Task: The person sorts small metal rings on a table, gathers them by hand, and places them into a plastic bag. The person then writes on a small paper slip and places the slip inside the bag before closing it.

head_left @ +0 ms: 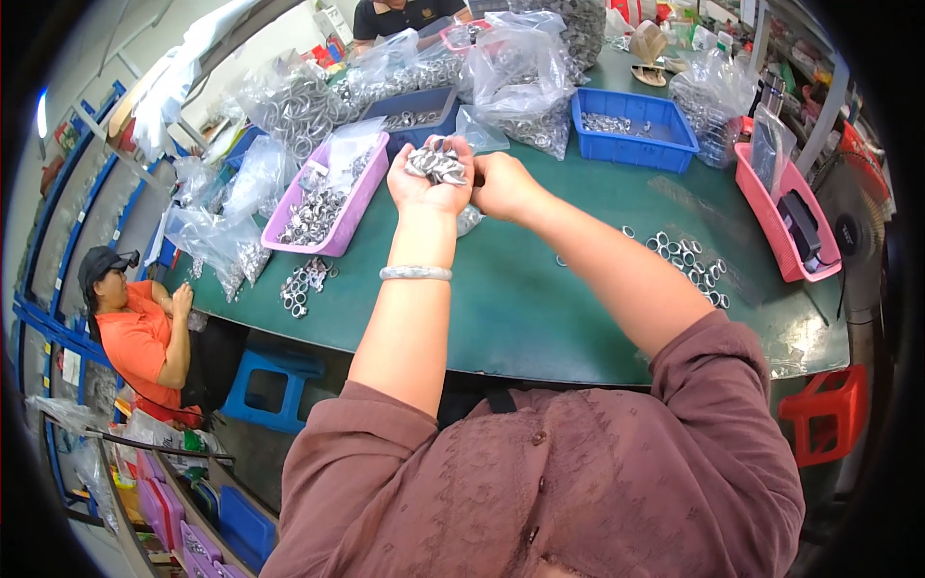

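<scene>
Working in brown shirt (540, 462), sleeves pushed up to elbows, both forearms out over green table (540, 308). Wearing pale bangle (415, 274) on left wrist. To the right at floor level, red stool (825, 419); to the left, blue stool (272, 390), partly under table edge.

Near the right forearm, loose scatter of metal rings (689, 258) on tabletop. Farther left, smaller cluster of metal parts (306, 281), just beside purple basket (356, 210) with more silver parts and a clear bag inside.

Cupping a heap of small metal pieces (436, 166) in left hand (427, 191), palm up, fingers curled around the pile, well above tabletop. Holding right hand (506, 185) close against left fingertips, fingers bent inward; cannot tell whether gripping a piece, fingertips hidden.

At right end, pink basket (768, 236) with black device (799, 223) and clear bag inside, near a fan (852, 234).

Beyond the hands, dark blue tray (449, 118) and brighter blue tray (631, 156), both with silver parts inside. Between and behind, big clear bag (520, 72); farther left, bagged larger rings (301, 114).

Off to the left, co-worker in orange (142, 328), hands raised before chest, blue-framed shelves (58, 197) behind. At far side, another person in dark top (405, 19), partly cut off.
</scene>
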Action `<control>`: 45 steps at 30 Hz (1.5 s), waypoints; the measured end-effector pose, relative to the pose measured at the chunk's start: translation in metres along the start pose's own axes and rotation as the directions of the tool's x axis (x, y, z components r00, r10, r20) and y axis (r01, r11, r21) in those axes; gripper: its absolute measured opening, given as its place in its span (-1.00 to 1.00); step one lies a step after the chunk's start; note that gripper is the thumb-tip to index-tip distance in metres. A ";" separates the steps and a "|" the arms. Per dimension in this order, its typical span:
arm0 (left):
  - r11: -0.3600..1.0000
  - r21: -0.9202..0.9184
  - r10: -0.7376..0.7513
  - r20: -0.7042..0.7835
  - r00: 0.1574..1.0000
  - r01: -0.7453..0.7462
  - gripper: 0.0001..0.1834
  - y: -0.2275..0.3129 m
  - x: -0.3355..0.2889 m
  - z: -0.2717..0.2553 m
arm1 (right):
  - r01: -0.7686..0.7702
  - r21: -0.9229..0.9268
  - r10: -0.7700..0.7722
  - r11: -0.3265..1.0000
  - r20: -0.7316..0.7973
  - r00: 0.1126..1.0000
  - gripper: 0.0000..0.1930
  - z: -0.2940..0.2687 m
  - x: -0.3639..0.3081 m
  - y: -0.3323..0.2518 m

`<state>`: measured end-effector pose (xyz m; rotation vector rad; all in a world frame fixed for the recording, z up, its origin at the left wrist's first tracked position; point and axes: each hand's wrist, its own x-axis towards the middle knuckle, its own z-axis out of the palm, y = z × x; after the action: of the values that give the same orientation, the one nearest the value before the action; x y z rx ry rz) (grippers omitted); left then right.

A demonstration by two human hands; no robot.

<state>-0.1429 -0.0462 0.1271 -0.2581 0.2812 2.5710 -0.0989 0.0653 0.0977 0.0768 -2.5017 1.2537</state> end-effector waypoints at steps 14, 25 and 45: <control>0.955 0.156 0.291 -0.336 0.896 -0.252 -0.71 0.022 0.002 -0.033 | 0.040 0.082 -0.015 0.996 -0.285 0.958 -0.79 0.041 -0.007 -0.020; 0.808 0.496 0.495 -0.276 0.824 -0.320 -0.72 0.031 0.030 -0.030 | -0.064 0.337 0.146 0.939 -0.226 0.963 -0.83 0.044 0.016 -0.023; -0.866 0.109 -0.285 0.693 0.662 -0.487 -0.72 0.042 -0.038 0.012 | -0.025 -0.144 0.040 0.989 0.101 0.994 -0.49 -0.155 -0.068 0.061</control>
<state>-0.1344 -0.0970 0.1536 1.6766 3.0406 0.5663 -0.0042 0.2173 0.1149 0.0683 -2.6842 1.1054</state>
